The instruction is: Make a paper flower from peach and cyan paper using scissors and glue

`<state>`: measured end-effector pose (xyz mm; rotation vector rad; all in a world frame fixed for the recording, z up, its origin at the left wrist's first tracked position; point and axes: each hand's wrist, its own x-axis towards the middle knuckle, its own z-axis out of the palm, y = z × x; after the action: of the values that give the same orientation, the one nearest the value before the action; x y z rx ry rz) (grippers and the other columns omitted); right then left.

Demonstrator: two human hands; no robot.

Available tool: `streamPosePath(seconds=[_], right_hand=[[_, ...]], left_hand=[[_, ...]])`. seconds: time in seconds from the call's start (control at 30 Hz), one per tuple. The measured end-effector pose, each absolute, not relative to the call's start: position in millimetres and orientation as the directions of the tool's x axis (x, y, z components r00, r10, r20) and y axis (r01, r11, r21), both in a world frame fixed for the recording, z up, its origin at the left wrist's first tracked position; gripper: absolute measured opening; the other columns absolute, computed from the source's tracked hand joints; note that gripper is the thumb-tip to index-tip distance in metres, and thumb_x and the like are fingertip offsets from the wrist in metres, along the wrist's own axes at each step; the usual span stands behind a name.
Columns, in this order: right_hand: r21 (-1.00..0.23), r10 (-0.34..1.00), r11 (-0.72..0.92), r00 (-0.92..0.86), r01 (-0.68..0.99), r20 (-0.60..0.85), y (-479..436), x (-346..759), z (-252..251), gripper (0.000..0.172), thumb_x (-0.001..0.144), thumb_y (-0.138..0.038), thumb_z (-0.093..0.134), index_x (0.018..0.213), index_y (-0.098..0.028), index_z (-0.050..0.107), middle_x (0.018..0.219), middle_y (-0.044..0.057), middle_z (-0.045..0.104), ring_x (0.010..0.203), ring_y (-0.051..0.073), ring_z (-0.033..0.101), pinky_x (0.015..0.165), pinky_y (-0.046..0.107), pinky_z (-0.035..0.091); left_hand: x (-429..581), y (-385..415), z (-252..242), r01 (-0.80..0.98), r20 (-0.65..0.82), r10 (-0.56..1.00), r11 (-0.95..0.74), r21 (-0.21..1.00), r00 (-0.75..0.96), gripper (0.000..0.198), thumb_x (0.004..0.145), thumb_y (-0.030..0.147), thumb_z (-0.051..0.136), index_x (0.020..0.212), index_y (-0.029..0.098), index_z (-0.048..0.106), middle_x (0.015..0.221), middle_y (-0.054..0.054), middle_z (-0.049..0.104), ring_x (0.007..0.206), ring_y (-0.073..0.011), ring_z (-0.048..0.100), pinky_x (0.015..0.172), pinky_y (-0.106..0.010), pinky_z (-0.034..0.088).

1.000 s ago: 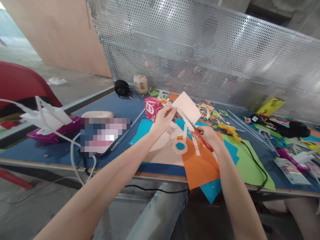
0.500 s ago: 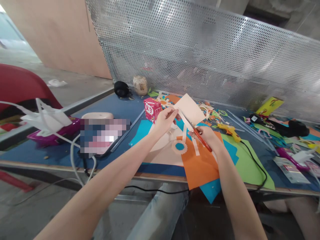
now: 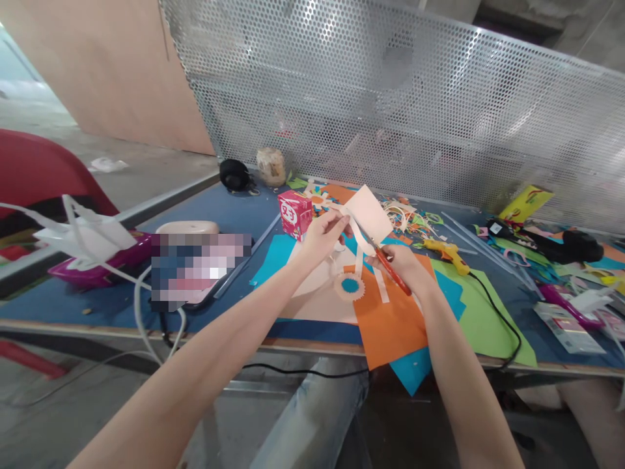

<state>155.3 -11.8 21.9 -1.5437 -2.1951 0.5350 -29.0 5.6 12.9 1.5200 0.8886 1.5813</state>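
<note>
My left hand point(image 3: 328, 231) is closed, pinching a pale peach sheet of paper point(image 3: 369, 213) by its left corner, above the table. Scissors with orange-red handles point(image 3: 393, 270) are gripped in my right hand point(image 3: 403, 264), their blades along the sheet's lower edge. A narrow strip point(image 3: 360, 238) curls away from the sheet beside the blades. Below my hands lies a paper ring with a fringed edge and blue centre point(image 3: 350, 286). It rests near an orange sheet point(image 3: 385, 332) with a short pale strip point(image 3: 381, 286) on it.
A pink box point(image 3: 295, 215) stands left of my hands. Paper scraps point(image 3: 407, 218) are heaped behind. A yellow glue gun point(image 3: 446, 254) with a black cord lies on the right by a green sheet point(image 3: 493, 319). At left are a phone point(image 3: 200, 267) and white cables point(image 3: 141, 306).
The scissors have cut further along the sheet, and the strip now bends further away from it. The remaining sheet looks slightly narrower. Both hands stay nearly in place.
</note>
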Motion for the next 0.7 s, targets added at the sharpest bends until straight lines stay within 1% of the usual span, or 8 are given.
streamPosePath(seconds=[0.07, 0.13, 0.3, 0.43, 0.5, 0.6, 0.7], right_hand=[[-0.54, 0.944, 0.314, -0.316, 0.781, 0.092, -11.1, 155.8, 21.4, 0.047, 0.066, -0.062, 0.052, 0.067, -0.015, 0.055, 0.06, -0.001, 0.046, 0.054, 0.011, 0.04, 0.053, 0.024, 0.033], [-0.546, 0.942, 0.322, -0.319, 0.774, 0.102, -10.5, 156.0, 21.1, 0.047, 0.066, -0.061, 0.052, 0.071, -0.015, 0.057, 0.062, 0.0, 0.049, 0.056, 0.011, 0.041, 0.054, 0.024, 0.034], [-0.503, 0.947, 0.315, -0.301, 0.805, 0.112, -9.5, 155.8, 20.3, 0.049, 0.064, -0.064, 0.051, 0.064, -0.015, 0.054, 0.059, -0.001, 0.046, 0.054, 0.01, 0.039, 0.053, 0.024, 0.032], [-0.552, 0.945, 0.321, -0.303, 0.77, 0.127, -10.5, 155.4, 20.4, 0.049, 0.063, -0.064, 0.051, 0.066, -0.015, 0.054, 0.061, 0.0, 0.048, 0.056, 0.011, 0.04, 0.054, 0.024, 0.034], [-0.553, 0.942, 0.328, -0.307, 0.766, 0.134, -10.7, 154.9, 20.8, 0.048, 0.063, -0.064, 0.052, 0.064, -0.016, 0.054, 0.06, 0.0, 0.048, 0.056, 0.011, 0.04, 0.054, 0.024, 0.035], [-0.542, 0.951, 0.304, -0.278, 0.784, 0.132, -9.4, 154.9, 20.5, 0.049, 0.062, -0.065, 0.053, 0.061, -0.016, 0.056, 0.057, 0.0, 0.047, 0.054, 0.011, 0.04, 0.052, 0.025, 0.033], [-0.585, 0.962, 0.27, -0.233, 0.764, 0.141, -6.5, 156.9, 17.6, 0.047, 0.061, -0.063, 0.055, 0.064, -0.016, 0.059, 0.055, 0.0, 0.049, 0.053, 0.012, 0.042, 0.049, 0.024, 0.033]], left_hand=[[-28.6, 5.5, 12.1, -0.047, 0.474, 0.88, -0.473, 0.88, 0.012, 0.025, 0.077, 0.037, 0.054, 0.062, 0.017, 0.05, 0.059, 0.001, 0.054, 0.052, -0.0094, 0.052, 0.046, -0.021, 0.042], [-28.5, 5.9, 11.0, -0.032, 0.48, 0.877, -0.479, 0.877, 0.037, 0.026, 0.077, 0.037, 0.054, 0.061, 0.018, 0.05, 0.059, 0.001, 0.055, 0.048, -0.0085, 0.049, 0.046, -0.021, 0.042], [-29.0, 7.0, 9.0, -0.018, 0.49, 0.87, -0.49, 0.872, 0.061, 0.026, 0.078, 0.037, 0.052, 0.061, 0.018, 0.05, 0.059, 0.002, 0.055, 0.047, -0.0089, 0.049, 0.047, -0.022, 0.042], [-28.5, 6.3, 8.8, -0.009, 0.485, 0.871, -0.486, 0.874, 0.077, 0.025, 0.078, 0.037, 0.052, 0.062, 0.018, 0.05, 0.059, 0.002, 0.053, 0.047, -0.0088, 0.048, 0.047, -0.022, 0.041], [-27.8, 5.7, 9.1, 0.011, 0.475, 0.876, -0.478, 0.878, 0.079, 0.026, 0.078, 0.038, 0.052, 0.061, 0.018, 0.051, 0.058, 0.002, 0.052, 0.049, -0.0091, 0.047, 0.047, -0.022, 0.041], [-26.8, 4.7, 10.1, 0.018, 0.462, 0.884, -0.464, 0.885, 0.069, 0.027, 0.076, 0.039, 0.053, 0.06, 0.018, 0.051, 0.057, 0.001, 0.051, 0.05, -0.0098, 0.048, 0.048, -0.022, 0.041], [-26.5, 2.9, 12.3, 0.006, 0.448, 0.892, -0.449, 0.893, 0.067, 0.026, 0.076, 0.039, 0.054, 0.06, 0.018, 0.052, 0.057, 0.001, 0.053, 0.051, -0.01, 0.049, 0.048, -0.022, 0.042]])
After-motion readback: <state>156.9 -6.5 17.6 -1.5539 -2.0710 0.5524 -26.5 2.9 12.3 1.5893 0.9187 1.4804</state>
